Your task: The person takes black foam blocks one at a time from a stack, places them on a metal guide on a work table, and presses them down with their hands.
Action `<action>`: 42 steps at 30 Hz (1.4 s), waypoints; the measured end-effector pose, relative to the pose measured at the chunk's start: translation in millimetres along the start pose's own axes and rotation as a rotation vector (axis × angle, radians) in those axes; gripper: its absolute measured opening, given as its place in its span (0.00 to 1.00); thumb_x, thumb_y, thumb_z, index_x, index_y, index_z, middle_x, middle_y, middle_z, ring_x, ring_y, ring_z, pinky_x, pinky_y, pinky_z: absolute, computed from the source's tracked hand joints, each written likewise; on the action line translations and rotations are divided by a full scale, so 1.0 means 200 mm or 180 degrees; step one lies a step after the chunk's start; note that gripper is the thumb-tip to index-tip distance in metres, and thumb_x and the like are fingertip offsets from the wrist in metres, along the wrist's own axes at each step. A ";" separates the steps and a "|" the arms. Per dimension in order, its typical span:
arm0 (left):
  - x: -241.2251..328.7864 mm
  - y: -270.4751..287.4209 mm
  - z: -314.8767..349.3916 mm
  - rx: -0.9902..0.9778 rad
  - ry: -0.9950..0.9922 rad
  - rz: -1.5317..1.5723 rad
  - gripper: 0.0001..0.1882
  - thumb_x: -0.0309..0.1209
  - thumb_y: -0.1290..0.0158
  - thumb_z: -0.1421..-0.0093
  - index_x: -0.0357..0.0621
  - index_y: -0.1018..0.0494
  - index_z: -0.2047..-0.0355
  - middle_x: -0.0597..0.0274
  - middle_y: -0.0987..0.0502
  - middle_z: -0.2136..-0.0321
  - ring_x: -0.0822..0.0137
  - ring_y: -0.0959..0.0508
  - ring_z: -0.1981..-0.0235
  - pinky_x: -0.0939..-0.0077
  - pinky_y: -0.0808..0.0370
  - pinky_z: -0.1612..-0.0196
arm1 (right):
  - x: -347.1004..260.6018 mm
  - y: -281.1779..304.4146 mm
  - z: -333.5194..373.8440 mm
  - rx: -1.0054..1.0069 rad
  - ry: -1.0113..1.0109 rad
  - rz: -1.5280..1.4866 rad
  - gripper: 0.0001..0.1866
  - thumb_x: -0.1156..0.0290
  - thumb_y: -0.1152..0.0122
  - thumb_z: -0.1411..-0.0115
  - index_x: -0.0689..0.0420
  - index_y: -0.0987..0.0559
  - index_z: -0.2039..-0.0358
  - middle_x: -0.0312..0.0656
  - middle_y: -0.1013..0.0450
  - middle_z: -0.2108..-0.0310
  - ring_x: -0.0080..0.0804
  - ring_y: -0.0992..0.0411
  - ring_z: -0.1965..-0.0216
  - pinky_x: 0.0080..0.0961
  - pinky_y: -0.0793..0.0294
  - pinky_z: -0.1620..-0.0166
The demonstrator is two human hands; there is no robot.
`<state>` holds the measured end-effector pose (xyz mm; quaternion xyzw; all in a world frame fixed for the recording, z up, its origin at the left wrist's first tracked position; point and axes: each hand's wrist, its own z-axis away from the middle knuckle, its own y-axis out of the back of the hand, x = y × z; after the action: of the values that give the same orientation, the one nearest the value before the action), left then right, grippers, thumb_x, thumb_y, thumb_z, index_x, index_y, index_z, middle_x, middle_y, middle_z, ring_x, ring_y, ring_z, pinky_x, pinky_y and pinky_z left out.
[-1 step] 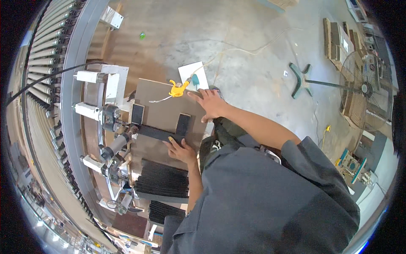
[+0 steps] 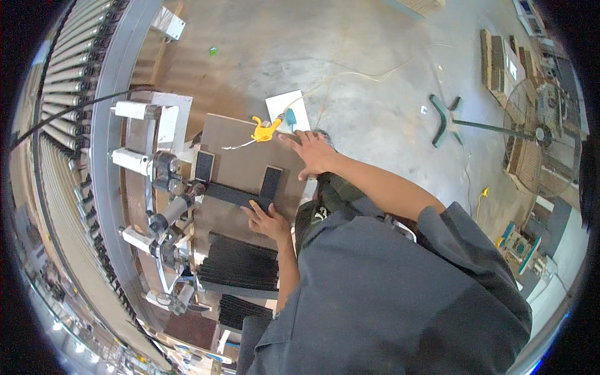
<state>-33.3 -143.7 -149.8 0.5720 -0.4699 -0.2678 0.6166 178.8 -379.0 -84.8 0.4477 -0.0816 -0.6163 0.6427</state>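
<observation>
My left hand (image 2: 267, 222) rests at the near end of a long black strip (image 2: 230, 194), fingers apart, one fingertip with a yellowish covering touching it. The strip's far end meets a machine head (image 2: 195, 189). Spread open, my right hand (image 2: 312, 153) lies at the right edge of a brown board (image 2: 240, 150), holding nothing. Near its fingertips is a yellow air blow gun (image 2: 265, 130) with a thin metal nozzle. Two short black pieces stand out at the strip's ends, one on the left (image 2: 204, 167) and one on the right (image 2: 270, 181).
Stacked black strips (image 2: 237, 265) lie nearer me, below the board. White-and-silver cylinders (image 2: 134, 161) line the machine frame at left, beside a roller conveyor (image 2: 65, 90). A hose (image 2: 375, 78) trails over the floor toward the right, where a pedestal fan (image 2: 539, 132) stands.
</observation>
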 end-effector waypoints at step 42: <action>0.03 0.10 0.03 0.0185 0.0002 0.0337 0.32 0.46 0.38 0.28 0.49 0.25 0.28 0.44 0.36 0.22 0.42 0.29 0.39 0.48 0.33 0.32 | 0.03 -0.12 -0.06 0.0058 -0.0128 0.0289 0.87 0.35 0.12 0.59 0.30 0.70 0.14 0.67 0.53 0.18 0.70 0.48 0.20 0.73 0.45 0.26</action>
<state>-39.6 -147.3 -129.9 0.5641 -0.5070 -0.2208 0.6132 170.5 -374.9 -110.4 0.4369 -0.1203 -0.5946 0.6641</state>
